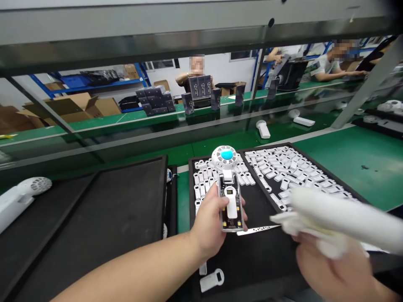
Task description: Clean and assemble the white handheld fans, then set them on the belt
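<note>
My left hand (209,218) is closed around a handheld fan (231,224) with a clear body that shows its circuit board. The fan's round white head (224,157) has a blue centre and points up and away from me. A white panel (232,205) with a small display window lies on the fan's front, under my thumb. At the right, my right hand (333,268) is closed on a crumpled white cloth (327,241), blurred by motion. A long white cylindrical thing (346,214) crosses above that hand; its kind is too blurred to tell.
Black trays (256,191) of small white panels lie beyond my hands. One loose panel (211,281) is near me. A black tray (126,209) and a white fan (22,195) are at left. More fans (263,129) lie on the green line. Co-workers sit opposite, behind boxes (155,100).
</note>
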Action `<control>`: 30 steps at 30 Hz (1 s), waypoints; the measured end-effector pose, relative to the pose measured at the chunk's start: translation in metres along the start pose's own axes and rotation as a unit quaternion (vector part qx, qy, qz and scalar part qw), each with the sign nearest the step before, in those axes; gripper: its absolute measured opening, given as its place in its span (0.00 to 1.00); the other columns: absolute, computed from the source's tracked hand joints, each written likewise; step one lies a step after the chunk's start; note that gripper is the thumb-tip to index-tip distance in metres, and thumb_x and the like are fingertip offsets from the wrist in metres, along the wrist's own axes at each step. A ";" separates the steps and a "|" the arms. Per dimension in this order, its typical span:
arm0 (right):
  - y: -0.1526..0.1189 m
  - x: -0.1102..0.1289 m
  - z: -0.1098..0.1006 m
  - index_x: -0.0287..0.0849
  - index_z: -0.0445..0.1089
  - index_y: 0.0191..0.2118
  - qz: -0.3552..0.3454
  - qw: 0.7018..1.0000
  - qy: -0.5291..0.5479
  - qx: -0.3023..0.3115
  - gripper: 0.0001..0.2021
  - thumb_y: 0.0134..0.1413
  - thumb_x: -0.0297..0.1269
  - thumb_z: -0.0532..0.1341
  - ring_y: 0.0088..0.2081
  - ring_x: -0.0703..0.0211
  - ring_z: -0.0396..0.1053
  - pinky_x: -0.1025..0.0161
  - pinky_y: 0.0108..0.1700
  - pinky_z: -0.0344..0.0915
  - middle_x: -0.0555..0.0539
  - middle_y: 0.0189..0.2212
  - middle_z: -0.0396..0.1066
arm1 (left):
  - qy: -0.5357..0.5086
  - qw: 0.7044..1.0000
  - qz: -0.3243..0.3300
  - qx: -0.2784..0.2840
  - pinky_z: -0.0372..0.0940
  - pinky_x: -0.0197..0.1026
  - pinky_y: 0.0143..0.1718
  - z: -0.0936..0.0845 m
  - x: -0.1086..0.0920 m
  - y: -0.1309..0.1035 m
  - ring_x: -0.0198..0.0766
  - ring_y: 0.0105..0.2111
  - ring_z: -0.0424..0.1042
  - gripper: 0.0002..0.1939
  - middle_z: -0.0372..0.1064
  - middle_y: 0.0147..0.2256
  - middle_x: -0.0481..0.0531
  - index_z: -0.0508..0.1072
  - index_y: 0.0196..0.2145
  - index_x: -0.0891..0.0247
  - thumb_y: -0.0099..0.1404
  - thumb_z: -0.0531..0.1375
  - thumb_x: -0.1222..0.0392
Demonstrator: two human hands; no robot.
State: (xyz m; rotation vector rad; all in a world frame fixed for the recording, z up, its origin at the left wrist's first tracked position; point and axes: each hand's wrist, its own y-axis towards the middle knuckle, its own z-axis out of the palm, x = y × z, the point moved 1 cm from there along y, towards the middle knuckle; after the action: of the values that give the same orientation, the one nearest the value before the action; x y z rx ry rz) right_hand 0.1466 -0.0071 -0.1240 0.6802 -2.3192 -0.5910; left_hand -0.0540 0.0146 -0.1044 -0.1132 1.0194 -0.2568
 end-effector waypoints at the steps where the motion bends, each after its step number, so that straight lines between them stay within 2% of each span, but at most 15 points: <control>1: 0.001 0.001 0.002 0.48 0.62 0.32 -0.013 0.999 -0.024 0.023 0.11 0.66 0.33 0.48 0.19 0.57 0.67 0.61 0.22 0.61 0.50 0.20 0.68 | -0.027 1.000 0.000 -0.007 0.68 0.41 0.22 -0.001 0.001 0.000 0.40 0.24 0.71 0.20 0.72 0.30 0.50 0.66 0.41 0.61 0.53 0.62 0.50; 5: 0.002 0.005 0.012 0.48 0.60 0.30 -0.075 0.985 -0.081 0.135 0.11 0.65 0.29 0.49 0.18 0.61 0.66 0.62 0.20 0.55 0.54 0.20 0.67 | -0.073 0.995 -0.019 -0.060 0.66 0.38 0.22 -0.005 0.003 0.009 0.38 0.22 0.70 0.21 0.70 0.26 0.52 0.69 0.36 0.65 0.60 0.60 0.42; 8: -0.001 -0.008 0.014 0.48 0.60 0.30 -0.072 0.984 -0.113 0.118 0.12 0.66 0.32 0.49 0.19 0.61 0.67 0.63 0.22 0.55 0.54 0.21 0.67 | -0.074 0.994 -0.035 -0.075 0.65 0.37 0.20 -0.007 -0.002 0.016 0.36 0.20 0.68 0.21 0.70 0.25 0.52 0.71 0.35 0.66 0.65 0.57 0.42; 11: -0.005 -0.036 0.017 0.47 0.61 0.30 -0.026 0.979 -0.171 0.107 0.11 0.66 0.35 0.51 0.19 0.59 0.66 0.62 0.23 0.54 0.54 0.20 0.66 | -0.090 0.993 -0.060 -0.043 0.66 0.38 0.19 -0.008 -0.010 0.018 0.35 0.18 0.67 0.20 0.69 0.25 0.50 0.71 0.39 0.65 0.69 0.54 0.43; 15: -0.003 -0.070 0.029 0.47 0.66 0.31 0.021 0.965 -0.212 0.151 0.11 0.66 0.39 0.53 0.26 0.55 0.71 0.60 0.28 0.58 0.50 0.26 0.72 | -0.136 0.988 -0.066 0.032 0.67 0.38 0.20 -0.008 -0.016 0.015 0.34 0.19 0.68 0.20 0.68 0.26 0.48 0.71 0.41 0.63 0.68 0.58 0.41; 18: 0.001 -0.078 0.042 0.46 0.69 0.33 0.055 0.955 -0.220 0.189 0.11 0.65 0.42 0.56 0.30 0.52 0.73 0.60 0.30 0.59 0.47 0.31 0.75 | -0.130 0.987 -0.064 0.076 0.68 0.38 0.21 -0.010 -0.014 0.015 0.34 0.20 0.68 0.23 0.69 0.27 0.48 0.71 0.42 0.63 0.59 0.67 0.42; 20: 0.003 -0.076 0.050 0.45 0.70 0.33 0.068 0.952 -0.208 0.212 0.09 0.64 0.42 0.58 0.31 0.51 0.73 0.59 0.31 0.60 0.47 0.30 0.74 | -0.117 0.988 -0.059 0.080 0.69 0.38 0.22 -0.013 -0.012 0.017 0.34 0.21 0.69 0.24 0.69 0.27 0.48 0.71 0.42 0.63 0.55 0.70 0.46; 23: 0.005 -0.067 0.056 0.45 0.70 0.32 0.068 0.957 -0.164 0.230 0.08 0.61 0.40 0.60 0.33 0.50 0.73 0.59 0.33 0.61 0.48 0.29 0.72 | -0.082 0.995 -0.043 0.048 0.69 0.39 0.24 -0.015 -0.013 0.021 0.35 0.23 0.70 0.20 0.69 0.28 0.49 0.72 0.40 0.65 0.53 0.72 0.54; 25: 0.010 -0.063 0.053 0.45 0.71 0.33 0.089 0.960 -0.120 0.234 0.08 0.60 0.42 0.62 0.35 0.50 0.73 0.59 0.34 0.62 0.48 0.30 0.73 | -0.032 0.998 -0.048 0.000 0.72 0.41 0.29 -0.016 -0.017 0.024 0.37 0.27 0.71 0.17 0.70 0.29 0.51 0.72 0.38 0.67 0.51 0.70 0.63; 28: 0.025 -0.065 0.044 0.44 0.73 0.41 0.152 0.959 -0.062 0.230 0.12 0.62 0.46 0.60 0.39 0.52 0.74 0.59 0.37 0.65 0.45 0.38 0.75 | 0.075 0.989 -0.092 -0.093 0.74 0.45 0.32 -0.022 -0.028 0.034 0.41 0.31 0.74 0.17 0.72 0.33 0.58 0.72 0.39 0.69 0.49 0.65 0.71; 30: 0.041 -0.069 0.040 0.41 0.73 0.47 0.159 0.958 -0.073 0.226 0.15 0.65 0.45 0.57 0.45 0.49 0.73 0.57 0.44 0.66 0.41 0.44 0.75 | 0.138 0.976 -0.099 -0.138 0.72 0.42 0.26 -0.031 -0.040 0.048 0.41 0.28 0.73 0.17 0.71 0.32 0.59 0.71 0.39 0.69 0.49 0.63 0.73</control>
State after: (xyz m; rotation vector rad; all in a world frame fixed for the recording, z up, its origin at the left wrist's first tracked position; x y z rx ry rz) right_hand 0.1519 0.0745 -0.1597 0.4533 -2.6578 0.0440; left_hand -0.0924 0.0726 -0.0980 -0.4417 1.3192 -0.3166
